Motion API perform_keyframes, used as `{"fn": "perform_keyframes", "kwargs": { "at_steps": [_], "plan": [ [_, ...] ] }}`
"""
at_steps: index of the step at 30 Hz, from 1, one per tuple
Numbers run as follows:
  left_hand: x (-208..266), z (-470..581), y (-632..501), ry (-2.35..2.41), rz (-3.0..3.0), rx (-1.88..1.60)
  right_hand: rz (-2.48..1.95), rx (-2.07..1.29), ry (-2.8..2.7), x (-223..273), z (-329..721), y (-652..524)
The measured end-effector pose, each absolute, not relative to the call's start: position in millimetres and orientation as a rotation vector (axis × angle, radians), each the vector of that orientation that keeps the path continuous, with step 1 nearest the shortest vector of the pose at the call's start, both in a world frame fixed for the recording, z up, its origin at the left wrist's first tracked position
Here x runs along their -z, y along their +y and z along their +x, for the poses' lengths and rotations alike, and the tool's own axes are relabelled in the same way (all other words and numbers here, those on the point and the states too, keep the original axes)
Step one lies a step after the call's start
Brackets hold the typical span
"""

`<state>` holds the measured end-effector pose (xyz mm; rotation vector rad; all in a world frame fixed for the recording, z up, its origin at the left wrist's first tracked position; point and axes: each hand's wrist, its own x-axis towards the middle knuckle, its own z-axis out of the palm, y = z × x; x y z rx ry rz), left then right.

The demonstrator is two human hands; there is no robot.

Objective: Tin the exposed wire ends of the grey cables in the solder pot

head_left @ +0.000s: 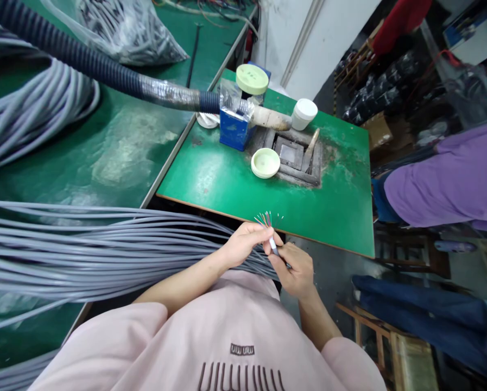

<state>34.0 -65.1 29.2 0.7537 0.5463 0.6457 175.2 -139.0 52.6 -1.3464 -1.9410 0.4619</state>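
Observation:
Close in front of my chest, both hands are on the end of one grey cable (274, 249). Thin coloured wires (265, 219) with pale tips fan out of its end. My left hand (249, 239) pinches at the base of the wires, thumb and fingers closed. Just below, my right hand (295, 266) is wrapped round the grey jacket near a white section. A thick bundle of grey cables (105, 250) stretches from the left and passes under my left forearm. Where the held cable runs behind my right hand is hidden.
On the green table (210, 179) are a framed metal pot (291, 155), a shallow pale dish (265, 163), a white tub (304, 113) and a blue box (233, 130). A black corrugated hose (105, 70) hangs above. Someone in a purple shirt (450, 174) is at the right.

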Motion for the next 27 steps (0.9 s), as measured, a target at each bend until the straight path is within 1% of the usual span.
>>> {"fn": "perform_keyframes", "kwargs": {
  "at_steps": [12, 22, 27],
  "plan": [
    [-40.0, 31.5, -64.7, 0.597, 0.941, -0.711, -1.359, -0.495, -1.931, -48.2, 175.3, -140.4],
    [-34.5, 30.9, -67.3, 0.628, 1.129, -0.79, -1.367, -0.487, -1.937, -46.7, 177.5, -140.3],
    [-38.1, 28.2, -67.9, 0.63, 1.115, -0.785, -1.348, -0.5, -1.937, -46.4, 177.8, -139.3]
  ]
}}
